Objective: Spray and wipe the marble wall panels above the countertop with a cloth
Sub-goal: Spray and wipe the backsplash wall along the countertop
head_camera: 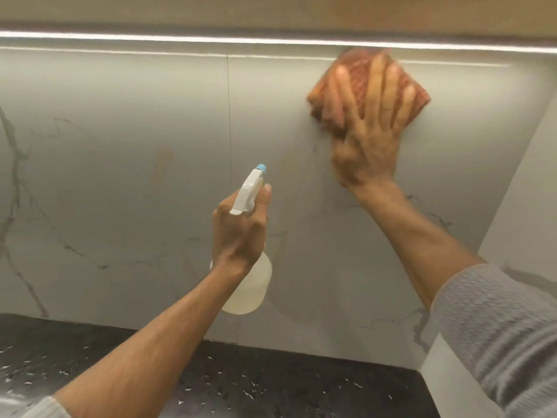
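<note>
We see the right hand (369, 140) pressed flat, fingers spread, on an orange cloth (361, 86) high on the marble wall panel (135, 146), just under the light strip (180, 37). The left hand (239, 230) grips a spray bottle (250, 285) by the neck above the dark countertop (271, 381), nozzle toward the wall.

The wall (126, 176) is smooth marble with a soft sheen — pale grey, thin dark veins. The countertop (271, 384) is dark speckled stone, glossy. The cloth (355, 82) looks nubbly, orange-red fabric. The bottle (250, 285) is translucent plastic with a white plastic trigger — blue nozzle. The sleeve (500, 333) is ribbed grey knit.
</note>
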